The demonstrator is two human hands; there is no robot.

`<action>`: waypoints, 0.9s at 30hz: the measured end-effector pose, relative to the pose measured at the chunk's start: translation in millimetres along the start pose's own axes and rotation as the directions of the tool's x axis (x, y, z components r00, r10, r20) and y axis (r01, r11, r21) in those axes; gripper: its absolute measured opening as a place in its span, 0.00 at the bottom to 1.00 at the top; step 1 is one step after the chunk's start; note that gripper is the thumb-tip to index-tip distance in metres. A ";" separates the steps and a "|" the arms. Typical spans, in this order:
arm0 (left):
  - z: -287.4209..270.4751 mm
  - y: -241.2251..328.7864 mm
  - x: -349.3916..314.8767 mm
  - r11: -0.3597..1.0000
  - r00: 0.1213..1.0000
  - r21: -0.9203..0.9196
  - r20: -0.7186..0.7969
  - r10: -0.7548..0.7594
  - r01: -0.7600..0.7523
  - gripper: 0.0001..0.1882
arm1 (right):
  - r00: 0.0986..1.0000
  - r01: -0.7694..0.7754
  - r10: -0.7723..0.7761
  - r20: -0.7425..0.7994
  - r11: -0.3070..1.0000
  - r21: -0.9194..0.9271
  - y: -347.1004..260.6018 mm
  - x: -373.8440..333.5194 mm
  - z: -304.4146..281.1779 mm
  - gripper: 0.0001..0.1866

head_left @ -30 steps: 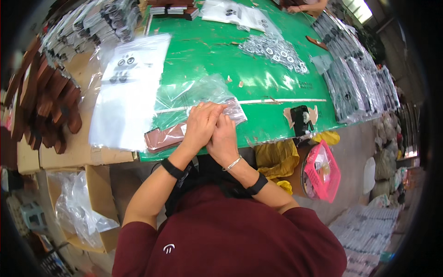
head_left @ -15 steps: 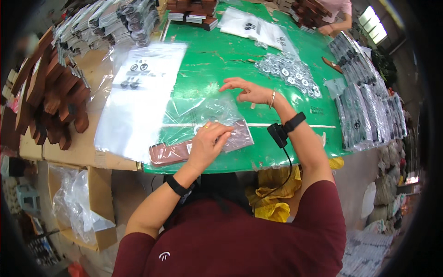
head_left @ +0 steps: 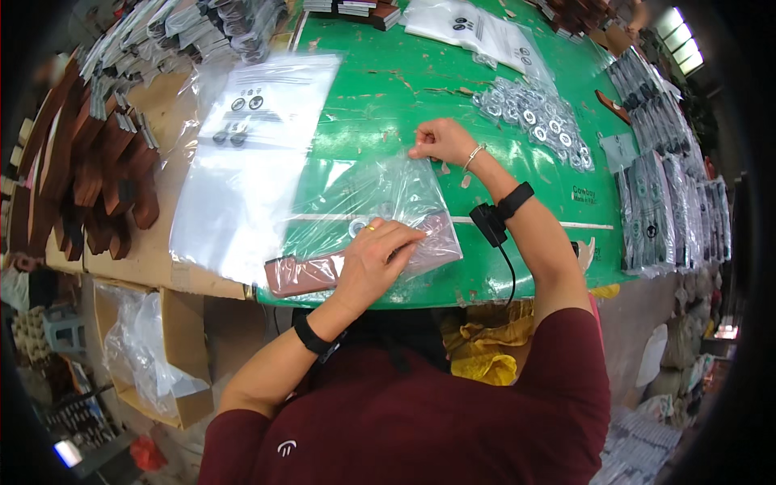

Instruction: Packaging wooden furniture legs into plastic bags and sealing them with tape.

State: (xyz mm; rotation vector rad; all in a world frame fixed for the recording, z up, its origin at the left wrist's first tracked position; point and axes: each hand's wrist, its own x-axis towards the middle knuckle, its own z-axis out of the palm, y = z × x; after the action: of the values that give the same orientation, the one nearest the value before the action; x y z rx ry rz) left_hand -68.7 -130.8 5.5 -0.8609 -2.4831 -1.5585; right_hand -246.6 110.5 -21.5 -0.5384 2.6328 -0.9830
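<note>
- I see a crinkled clear bag (head_left: 388, 190) over a reddish-brown piece (head_left: 303, 276), at the near edge of the scuffed green table (head_left: 396, 101).
- Left hand (head_left: 376, 260): loosely spread, resting on bag.
- Right hand (head_left: 443, 141): pinching bag's far edge.
- Cardboard box (head_left: 186, 347) below left.

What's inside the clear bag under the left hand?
Through the bag, brown material shows on both sides of the left hand. The hand covers the middle, so that part can't be seen.

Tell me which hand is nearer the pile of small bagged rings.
Right. The right hand is left of the pile of small bagged rings; the left hand rests farther away, on the clear plastic bag.
</note>
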 end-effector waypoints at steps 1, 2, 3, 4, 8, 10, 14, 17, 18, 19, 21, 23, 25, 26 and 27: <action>-0.3 0.6 -0.5 1.000 1.000 0.013 0.002 -0.003 0.003 0.10 | 0.999 -0.032 0.037 -0.039 0.992 0.126 2.1 -1.4 2.0 0.18; 0.2 0.6 -1.0 1.000 1.000 0.009 0.006 -0.002 0.002 0.10 | 0.994 -0.058 0.078 -0.073 0.967 0.250 4.2 -3.6 3.3 0.19; 0.1 0.8 -1.8 1.000 1.000 -0.003 -0.014 -0.004 0.004 0.10 | 0.994 -0.061 0.081 -0.071 0.966 0.250 -0.7 -9.4 1.7 0.19; 0.0 0.0 -1.0 1.000 0.999 -0.013 -0.037 -0.005 0.005 0.10 | 0.979 -0.171 0.195 -0.051 0.937 0.305 -10.0 -16.4 -3.6 0.21; -0.4 -0.4 0.4 0.998 0.998 -0.030 -0.015 -0.058 0.058 0.09 | 0.920 -0.391 0.382 0.083 0.902 0.183 -27.0 -24.3 -5.2 0.28; -5.8 -3.9 0.5 0.992 0.994 -0.075 0.057 -0.096 0.100 0.11 | 0.924 -0.382 0.376 0.068 0.905 0.185 -25.0 -18.8 7.1 0.28; -13.3 2.0 0.9 0.995 0.979 0.070 0.194 0.063 -0.078 0.25 | 0.932 -0.361 0.358 0.060 0.898 0.250 -14.9 -19.3 11.0 0.24; -12.1 5.1 1.1 0.978 0.974 0.154 0.197 0.109 -0.140 0.21 | 0.949 -0.268 0.309 -0.067 0.899 0.347 -4.4 -20.7 20.9 0.24; -12.3 4.3 0.5 0.977 0.974 0.156 0.198 0.112 -0.144 0.21 | 0.949 -0.265 0.307 -0.072 0.899 0.347 -4.8 -21.1 22.1 0.24; -11.4 1.6 -0.8 0.977 0.972 0.154 0.208 0.113 -0.146 0.18 | 0.948 -0.260 0.309 -0.069 0.885 0.385 -4.9 -21.7 22.8 0.23; -9.7 -3.1 -3.2 0.977 0.970 0.156 0.216 0.112 -0.147 0.15 | 0.949 -0.253 0.308 -0.066 0.870 0.423 -11.2 -24.5 24.2 0.21; -8.8 -7.5 -5.0 0.982 0.975 0.124 0.191 0.115 -0.140 0.10 | 0.944 -0.230 0.326 -0.046 0.752 0.617 -22.8 -30.6 25.4 0.19; -9.3 -7.4 -2.3 0.988 0.978 0.106 0.187 0.094 -0.116 0.09 | 0.943 -0.240 0.332 -0.024 0.727 0.643 -25.2 -37.0 22.1 0.16; -9.4 -7.3 -1.5 0.992 0.980 0.086 0.183 0.073 -0.090 0.08 | 0.941 -0.252 0.338 0.000 0.701 0.667 -26.0 -40.5 20.5 0.13; -9.6 -8.0 -1.5 0.992 0.980 0.086 0.184 0.072 -0.089 0.08 | 0.941 -0.252 0.337 0.001 0.701 0.667 -31.3 -45.5 18.7 0.13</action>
State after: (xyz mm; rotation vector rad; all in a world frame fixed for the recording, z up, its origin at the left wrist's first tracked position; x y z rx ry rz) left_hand -73.6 -142.1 3.1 -1.1186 -2.5820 -1.3833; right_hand -191.3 97.8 -8.3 0.1242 2.1235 -1.7472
